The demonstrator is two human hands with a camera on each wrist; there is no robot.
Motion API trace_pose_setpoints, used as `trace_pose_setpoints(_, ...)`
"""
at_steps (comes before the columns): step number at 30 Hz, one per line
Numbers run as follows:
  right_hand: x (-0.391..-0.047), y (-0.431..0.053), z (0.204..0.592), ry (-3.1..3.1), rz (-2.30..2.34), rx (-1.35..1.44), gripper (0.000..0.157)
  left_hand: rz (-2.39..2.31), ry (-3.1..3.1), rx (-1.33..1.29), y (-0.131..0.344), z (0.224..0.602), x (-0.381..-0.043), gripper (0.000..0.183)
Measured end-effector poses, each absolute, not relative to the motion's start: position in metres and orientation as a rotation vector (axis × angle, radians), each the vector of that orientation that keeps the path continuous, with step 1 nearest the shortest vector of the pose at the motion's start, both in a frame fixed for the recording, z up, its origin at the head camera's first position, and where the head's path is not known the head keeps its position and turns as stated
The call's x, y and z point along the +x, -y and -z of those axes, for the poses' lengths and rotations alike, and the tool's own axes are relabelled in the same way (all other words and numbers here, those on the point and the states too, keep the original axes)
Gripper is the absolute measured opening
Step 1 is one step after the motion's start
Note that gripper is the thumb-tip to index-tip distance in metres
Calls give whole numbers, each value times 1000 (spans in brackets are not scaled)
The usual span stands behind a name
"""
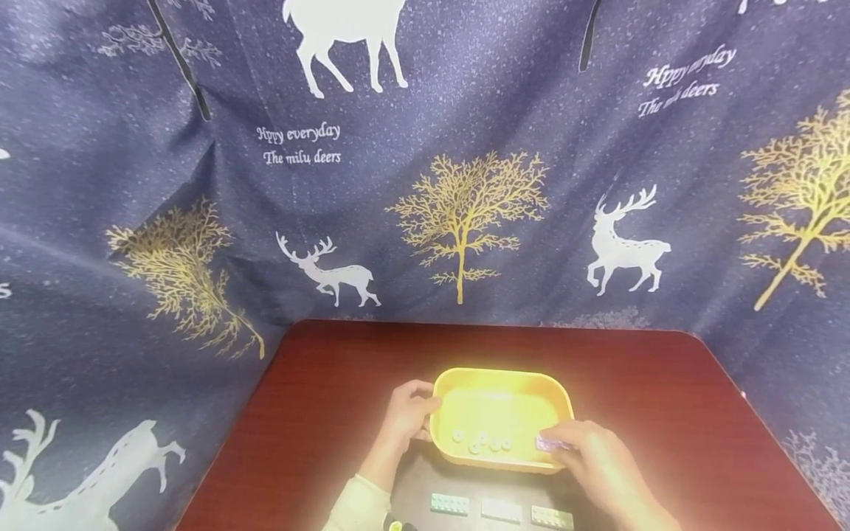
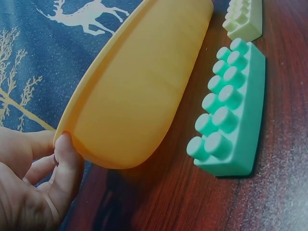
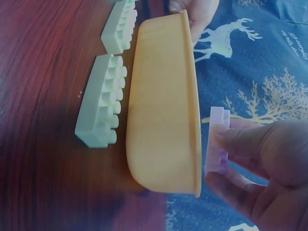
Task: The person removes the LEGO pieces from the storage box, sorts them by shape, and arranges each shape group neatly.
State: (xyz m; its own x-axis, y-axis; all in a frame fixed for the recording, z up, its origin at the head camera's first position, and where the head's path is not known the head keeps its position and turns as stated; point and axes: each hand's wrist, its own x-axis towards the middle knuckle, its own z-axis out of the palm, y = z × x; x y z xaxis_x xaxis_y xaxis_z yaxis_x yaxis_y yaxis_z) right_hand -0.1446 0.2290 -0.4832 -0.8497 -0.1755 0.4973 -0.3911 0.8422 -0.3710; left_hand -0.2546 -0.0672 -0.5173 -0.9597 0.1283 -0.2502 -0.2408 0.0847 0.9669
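Observation:
My left hand (image 1: 406, 413) pinches the left end of a yellow plastic basin (image 1: 502, 463) by its rim, thumb on the near face in the left wrist view. Between thumb and fingers, my right hand (image 1: 600, 457) holds a light purple toy building brick (image 3: 216, 137) close over the basin's rim at the right end. Inside the basin, along its near side, lie several small pale round pieces (image 1: 474, 448). The brick's far side is hidden behind my fingers in the right wrist view.
In front of the basin, a teal brick (image 1: 450, 504), a whitish brick (image 1: 501, 510) and a pale green brick (image 1: 552, 518) lie in a row, studs showing. They rest on a dark red wooden table (image 1: 319, 435). Dark blue printed cloth (image 1: 372, 184) hangs behind and beside it.

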Motion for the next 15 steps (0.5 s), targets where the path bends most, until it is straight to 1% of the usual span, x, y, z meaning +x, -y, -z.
trace_pose_setpoints(15, -125, -250, 485, 2614, -566, 365, 31, -1949, -2096, -122, 67, 520, -258, 39)
